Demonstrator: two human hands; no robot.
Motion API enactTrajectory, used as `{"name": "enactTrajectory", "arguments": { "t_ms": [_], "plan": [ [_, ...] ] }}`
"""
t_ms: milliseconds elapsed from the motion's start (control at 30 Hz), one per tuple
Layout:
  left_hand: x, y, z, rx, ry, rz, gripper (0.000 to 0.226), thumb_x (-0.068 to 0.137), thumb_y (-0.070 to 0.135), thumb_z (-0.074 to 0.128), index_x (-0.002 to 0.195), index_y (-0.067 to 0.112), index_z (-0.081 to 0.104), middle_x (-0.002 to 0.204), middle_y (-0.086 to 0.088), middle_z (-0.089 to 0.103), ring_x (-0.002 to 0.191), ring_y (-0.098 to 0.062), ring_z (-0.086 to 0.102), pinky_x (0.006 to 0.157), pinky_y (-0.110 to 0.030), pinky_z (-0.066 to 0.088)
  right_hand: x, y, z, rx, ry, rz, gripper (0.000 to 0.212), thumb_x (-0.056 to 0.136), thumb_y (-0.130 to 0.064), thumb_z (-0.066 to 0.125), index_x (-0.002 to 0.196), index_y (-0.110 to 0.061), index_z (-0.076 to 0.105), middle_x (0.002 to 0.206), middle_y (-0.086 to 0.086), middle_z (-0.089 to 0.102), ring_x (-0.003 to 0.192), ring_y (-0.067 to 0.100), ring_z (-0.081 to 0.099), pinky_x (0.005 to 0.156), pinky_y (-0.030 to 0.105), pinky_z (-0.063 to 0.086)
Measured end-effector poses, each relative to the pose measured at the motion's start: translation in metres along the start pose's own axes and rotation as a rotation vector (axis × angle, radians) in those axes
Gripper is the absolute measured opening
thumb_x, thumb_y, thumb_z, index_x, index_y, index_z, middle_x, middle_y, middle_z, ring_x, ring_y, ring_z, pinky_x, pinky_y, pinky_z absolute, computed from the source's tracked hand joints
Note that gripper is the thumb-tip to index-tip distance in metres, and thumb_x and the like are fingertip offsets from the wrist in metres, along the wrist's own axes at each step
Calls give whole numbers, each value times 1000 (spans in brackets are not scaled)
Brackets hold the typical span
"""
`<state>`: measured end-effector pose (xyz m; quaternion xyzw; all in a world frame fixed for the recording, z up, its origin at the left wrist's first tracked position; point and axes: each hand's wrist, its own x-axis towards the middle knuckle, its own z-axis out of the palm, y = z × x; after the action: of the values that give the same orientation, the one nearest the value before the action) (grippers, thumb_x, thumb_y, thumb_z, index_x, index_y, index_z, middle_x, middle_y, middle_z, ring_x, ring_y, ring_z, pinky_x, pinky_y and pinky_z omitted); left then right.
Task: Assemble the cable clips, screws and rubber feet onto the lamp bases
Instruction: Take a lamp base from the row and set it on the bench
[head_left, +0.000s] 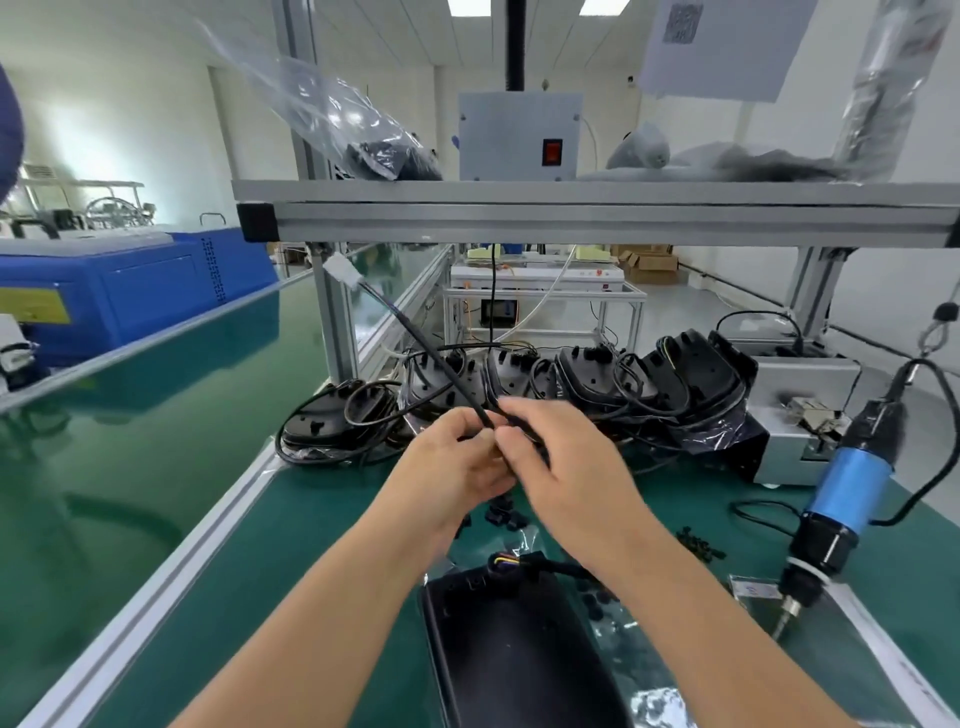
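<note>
The lamp base (511, 654) lying nearest the person, at the bench's front edge, serves as landmark. It is a broad black shell with a smooth upper face, so it probably slips on the green mat (322, 545) and is best steadied by its rim rather than its flat. It looks rigid and light enough for one hand.

Beyond it, against the frame post, a row of further lamp bases (597, 384) leans together with their leads looped over them, some in clear film. These would likely tangle if pulled by the cord; lifting by the shell seems safer.

Right of the near base hangs the electric screwdriver (844, 499), blue-bodied, its bit pointing down beside a clear bag (756, 590).

Above the base, both hands meet on a thin black cable (441, 366) that runs up and away to a white connector (342, 270). The left hand (457, 462) pinches the cable, and the right hand (550, 452) has its fingers curled at the same spot; motion blur hides whether a clip sits between them. The cable appears flexible but springy, best held close to the working point.

Between the hands and the base lie small black parts (501, 512), likely clips. More small black pieces (698, 543) lie loose to the right. No bins or trays are visible; the parts sit directly on the mat.
</note>
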<state>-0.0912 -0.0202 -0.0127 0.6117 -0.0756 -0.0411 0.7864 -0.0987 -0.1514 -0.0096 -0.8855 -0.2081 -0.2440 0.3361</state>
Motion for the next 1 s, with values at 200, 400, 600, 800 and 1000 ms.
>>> {"name": "enactTrajectory", "arguments": {
  "t_ms": [200,400,600,800,1000],
  "plan": [
    [-9,5,-7,172,233,21,26,95,3,46,107,9,67,88,-9,75,76,-18,73,67,-29,58,33,-12,26,208,44,-30,15,97,-27,55,95,-19,68,77,-12,65,75,1,59,70,21,42],
    [-18,76,-40,20,574,424,22,96,40,53,97,23,67,91,3,76,89,-12,72,68,-27,52,32,-27,14,16,-26,-152,17,99,-34,51,103,-27,66,72,-9,65,60,8,55,62,33,50],
    [9,119,-76,-121,476,299,38,99,49,42,87,18,60,89,-3,77,84,-16,74,68,-29,47,49,-58,-10,-104,34,-225,27,98,-44,49,98,-25,68,68,-11,62,61,10,56,57,29,47],
    [46,84,-88,-132,480,23,41,99,52,35,87,17,53,70,1,74,60,-12,64,53,-23,38,53,-82,-10,-278,-19,-188,31,98,-43,48,85,-20,65,67,-5,60,63,17,57,57,31,49],
    [77,79,-95,-174,494,-52,41,100,54,33,85,19,48,56,5,69,43,-7,60,40,-16,34,34,-89,-3,-229,-140,-6,36,100,-39,41,71,-21,50,71,-5,55,70,21,55,60,31,40]
  ]
}}
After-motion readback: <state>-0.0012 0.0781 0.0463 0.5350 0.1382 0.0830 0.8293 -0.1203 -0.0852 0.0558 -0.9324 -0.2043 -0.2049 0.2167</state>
